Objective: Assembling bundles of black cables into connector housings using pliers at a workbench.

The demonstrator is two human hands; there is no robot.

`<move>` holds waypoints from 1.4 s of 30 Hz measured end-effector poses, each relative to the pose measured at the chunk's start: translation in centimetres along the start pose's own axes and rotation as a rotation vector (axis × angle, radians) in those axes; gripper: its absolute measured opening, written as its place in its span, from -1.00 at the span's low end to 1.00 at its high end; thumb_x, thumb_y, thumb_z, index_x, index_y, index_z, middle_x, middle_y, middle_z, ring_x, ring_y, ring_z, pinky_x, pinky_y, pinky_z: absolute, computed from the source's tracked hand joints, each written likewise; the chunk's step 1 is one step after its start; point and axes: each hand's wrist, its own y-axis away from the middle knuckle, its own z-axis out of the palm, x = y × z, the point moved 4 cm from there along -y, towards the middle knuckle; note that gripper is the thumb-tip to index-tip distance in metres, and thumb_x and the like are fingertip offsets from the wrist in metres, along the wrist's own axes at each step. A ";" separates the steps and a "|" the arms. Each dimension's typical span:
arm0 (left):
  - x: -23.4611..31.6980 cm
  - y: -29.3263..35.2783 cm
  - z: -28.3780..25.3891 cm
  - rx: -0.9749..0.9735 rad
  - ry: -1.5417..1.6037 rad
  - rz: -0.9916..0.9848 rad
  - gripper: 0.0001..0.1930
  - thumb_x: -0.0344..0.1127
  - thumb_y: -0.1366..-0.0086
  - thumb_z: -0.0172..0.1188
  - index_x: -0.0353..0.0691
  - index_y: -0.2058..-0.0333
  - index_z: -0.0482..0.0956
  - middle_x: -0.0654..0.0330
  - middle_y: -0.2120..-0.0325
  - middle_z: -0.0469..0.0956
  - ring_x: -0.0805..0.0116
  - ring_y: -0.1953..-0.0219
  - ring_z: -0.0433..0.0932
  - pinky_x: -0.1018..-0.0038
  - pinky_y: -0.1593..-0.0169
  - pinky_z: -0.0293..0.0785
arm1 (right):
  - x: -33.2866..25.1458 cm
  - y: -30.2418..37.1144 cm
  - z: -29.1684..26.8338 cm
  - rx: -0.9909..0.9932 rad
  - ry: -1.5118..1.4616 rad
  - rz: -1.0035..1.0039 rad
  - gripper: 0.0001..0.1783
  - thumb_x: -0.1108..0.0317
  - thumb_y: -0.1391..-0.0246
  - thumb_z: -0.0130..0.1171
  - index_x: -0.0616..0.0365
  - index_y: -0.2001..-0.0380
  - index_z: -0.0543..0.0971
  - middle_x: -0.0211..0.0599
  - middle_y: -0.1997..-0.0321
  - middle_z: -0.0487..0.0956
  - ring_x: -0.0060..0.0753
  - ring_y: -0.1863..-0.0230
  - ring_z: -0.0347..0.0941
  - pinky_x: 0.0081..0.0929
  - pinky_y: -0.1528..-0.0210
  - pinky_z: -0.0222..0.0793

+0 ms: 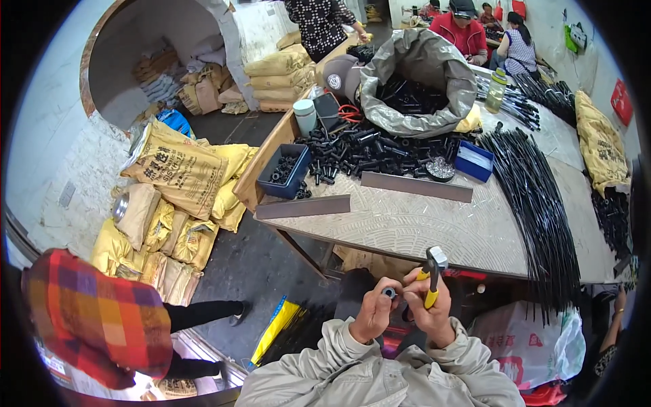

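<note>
A small black tube fitting (389,292) sits pinched in the left hand (371,313), low at 6 o'clock; the right hand (428,311) clenches a yellow-handled hammer (434,266), head raised. Toward 12 o'clock the desk (420,227) bears a large heap of black fittings (369,150), so much work seems left.

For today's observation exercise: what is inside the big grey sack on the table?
The grey sack lies open on the table, showing a heap of small black tube-like parts. How deep the heap goes cannot be seen, because the sack's folded walls cover it.
</note>
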 end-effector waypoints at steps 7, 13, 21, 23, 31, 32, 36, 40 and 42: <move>-0.1 0.4 -0.3 0.074 0.011 0.006 -0.58 -0.01 -0.34 -0.23 -0.34 0.25 0.29 0.30 0.62 0.27 0.62 0.60 0.17 0.64 0.53 0.11 | -0.6 -0.1 1.7 0.024 0.062 -0.068 -0.79 0.63 0.25 0.16 0.21 0.43 0.48 -0.19 0.39 0.44 -0.31 0.39 0.34 -0.46 0.33 0.28; -0.5 0.9 -1.0 0.108 -0.019 -0.047 -0.45 0.16 -0.30 -0.29 -0.32 0.23 0.31 0.39 0.57 0.28 0.72 0.58 0.17 0.72 0.53 0.08 | -0.1 -0.1 2.6 0.054 0.006 -0.041 -0.81 0.63 0.23 0.15 0.21 0.44 0.47 -0.20 0.39 0.42 -0.31 0.40 0.32 -0.48 0.35 0.25; -0.6 1.2 -1.6 0.152 0.011 -0.031 -0.45 0.15 -0.30 -0.28 -0.34 0.25 0.33 0.37 0.54 0.28 0.70 0.58 0.18 0.71 0.53 0.08 | 0.4 0.1 3.3 0.040 -0.020 -0.006 -0.83 0.63 0.22 0.17 0.21 0.46 0.48 -0.20 0.37 0.43 -0.33 0.38 0.34 -0.48 0.34 0.26; -0.6 1.1 -1.8 0.155 0.021 -0.021 -0.45 0.14 -0.30 -0.28 -0.35 0.25 0.33 0.36 0.52 0.29 0.70 0.57 0.18 0.70 0.53 0.09 | 0.1 0.0 3.4 0.037 -0.018 -0.007 -0.83 0.63 0.22 0.17 0.21 0.46 0.48 -0.20 0.37 0.43 -0.34 0.38 0.34 -0.48 0.34 0.26; 0.6 1.5 -1.8 0.179 0.007 0.020 -0.48 0.09 -0.31 -0.27 -0.36 0.28 0.33 0.28 0.51 0.30 0.60 0.55 0.21 0.64 0.49 0.13 | -0.7 0.4 3.8 0.027 0.009 -0.015 -0.82 0.64 0.24 0.20 0.19 0.48 0.51 -0.23 0.39 0.43 -0.37 0.39 0.35 -0.52 0.35 0.26; 0.6 1.8 -1.7 0.170 -0.005 0.012 -0.43 0.17 -0.29 -0.26 -0.36 0.26 0.33 0.30 0.48 0.29 0.65 0.55 0.20 0.67 0.50 0.13 | -0.8 0.6 3.8 0.026 0.013 -0.012 -0.82 0.64 0.24 0.20 0.19 0.48 0.51 -0.23 0.39 0.43 -0.37 0.39 0.35 -0.52 0.35 0.26; -0.3 2.3 -2.0 0.145 -0.083 0.023 -0.56 -0.01 -0.33 -0.26 -0.35 0.31 0.32 0.16 0.54 0.30 0.46 0.55 0.25 0.56 0.47 0.17 | 0.2 1.3 4.1 0.118 -0.108 0.084 -0.86 0.66 0.19 0.15 0.20 0.53 0.49 -0.27 0.43 0.43 -0.50 0.44 0.30 -0.58 0.35 0.22; -0.7 2.1 -3.5 0.215 -0.176 0.164 -0.63 -0.13 -0.33 -0.30 -0.34 0.33 0.35 0.17 0.51 0.33 0.44 0.50 0.30 0.53 0.41 0.24 | 0.4 0.2 5.0 0.033 0.012 -0.021 -0.87 0.58 0.17 0.23 0.22 0.52 0.47 -0.25 0.42 0.43 -0.41 0.40 0.35 -0.55 0.34 0.28; -0.5 2.0 -3.9 0.204 0.016 -0.042 -0.62 -0.14 -0.33 -0.32 -0.33 0.29 0.39 0.26 0.52 0.35 0.60 0.57 0.25 0.66 0.51 0.14 | 0.0 -0.4 4.8 -0.093 -0.009 0.117 -0.89 0.60 0.14 0.17 0.27 0.47 0.47 -0.22 0.32 0.40 -0.39 0.39 0.36 -0.54 0.34 0.30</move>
